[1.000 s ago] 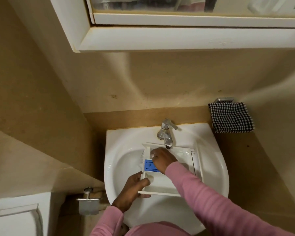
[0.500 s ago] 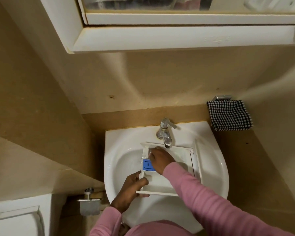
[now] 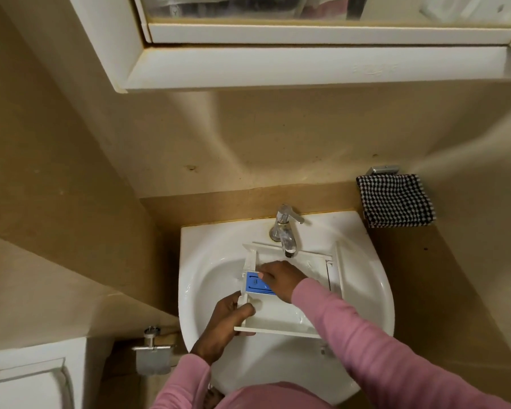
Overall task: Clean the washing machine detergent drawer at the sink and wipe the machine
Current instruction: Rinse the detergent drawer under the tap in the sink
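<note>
1. Head view: the white sink (image 3: pixel 194 278) stands against the beige wall, and the white detergent drawer (image 3: pixel 278 318) lies inside its basin, across the middle. The drawer's far end is under the spout of the tap (image 3: pixel 286 236), which is mounted at the back edge of the sink. Its flat front panel is toward the near rim of the sink.
2. The left hand (image 3: pixel 223 326) is at the left side of the sink's basin and grasps the drawer by its left wall, near the front corner. The thumb lies over the wall and the other fingers are curled on the outside.
3. The right hand (image 3: pixel 279 280) is over the middle of the basin, on top of the drawer, between the tap and the left hand. Its fingertips touch the blue insert (image 3: pixel 254 287) in the drawer's left compartment. I cannot tell whether this hand pinches something or only presses.
4. Both arms wear pink sleeves (image 3: pixel 366 343) and come in from the near side of the sink.
5. To the right of the sink, a black and white checked cloth (image 3: pixel 396 200) hangs on the wall.
6. Above the sink there is a white mirror cabinet (image 3: pixel 278 69).
7. Low on the left of the sink there is a metal paper holder (image 3: pixel 153 354), and further left a white cistern (image 3: pixel 27 379).
</note>
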